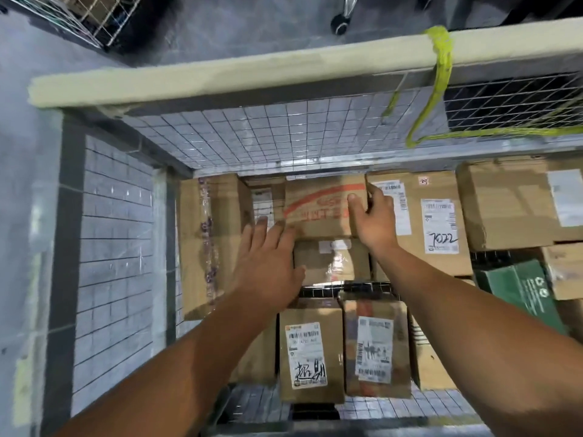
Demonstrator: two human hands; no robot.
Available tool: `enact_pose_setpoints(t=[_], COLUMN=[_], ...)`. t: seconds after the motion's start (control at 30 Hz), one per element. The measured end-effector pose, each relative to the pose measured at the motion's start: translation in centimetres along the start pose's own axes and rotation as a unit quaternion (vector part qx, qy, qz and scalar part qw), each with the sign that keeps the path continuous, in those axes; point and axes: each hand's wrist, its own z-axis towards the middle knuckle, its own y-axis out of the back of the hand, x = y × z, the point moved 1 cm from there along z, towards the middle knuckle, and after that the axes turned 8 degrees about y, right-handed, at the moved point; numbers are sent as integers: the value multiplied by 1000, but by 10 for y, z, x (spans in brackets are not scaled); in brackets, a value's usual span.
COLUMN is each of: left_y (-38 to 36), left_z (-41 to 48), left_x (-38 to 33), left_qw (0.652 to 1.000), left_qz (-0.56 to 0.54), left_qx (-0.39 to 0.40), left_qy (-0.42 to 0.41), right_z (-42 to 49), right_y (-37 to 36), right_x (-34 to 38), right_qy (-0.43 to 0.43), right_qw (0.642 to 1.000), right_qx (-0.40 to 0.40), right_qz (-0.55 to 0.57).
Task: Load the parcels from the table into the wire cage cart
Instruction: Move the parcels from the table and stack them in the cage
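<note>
Cardboard job. Right fingers (378,197) curl over the right edge of the red-printed parcel (321,212), thumb on its top face; right hand (373,219) grips it. Left fingers (262,230) are straight and slightly spread, and the left hand (268,263) lies flat on the near-left corner. Parcel sits inside the wire cage cart (252,137), against the far mesh wall. Box marked 7022 (419,222) is just beside it on the right, tall box (208,241) near on the left, small taped box (331,263) just in front. Two labelled boxes (310,348) are nearer the camera.
</note>
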Motion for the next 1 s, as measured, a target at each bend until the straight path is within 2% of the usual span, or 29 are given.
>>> enact_pose_setpoints(t=[0.1,0.2,0.3,0.43,0.63,0.73,0.83,1.0], left_y=[-10,-19,-32,-42,-23,3,34,104], left_z=[26,50,66,79,52,10,-39,-124], left_x=[-6,-14,-17,-16,-22,-21,-19,0], left_qw=[999,998,994,993,995,998,998,996], left_qz=[22,-5,-9,65,66,29,-3,-12], left_qx=[42,70,104,89,72,56,58,24], left_qy=[-3,10,30,38,29,1,-37,-82], right_z=[7,12,16,22,-7,-50,-100,-194], right_y=[-5,-1,6,7,24,49,75,118], right_x=[-3,-11,-14,-16,4,27,55,126], right_qy=[14,55,124,130,90,76,26,-24], right_qw=[1000,991,955,909,919,923,935,965], right_qx=[17,60,121,178,184,180,177,102], right_qz=[-22,-110,-241,-353,-337,-330,-307,-240])
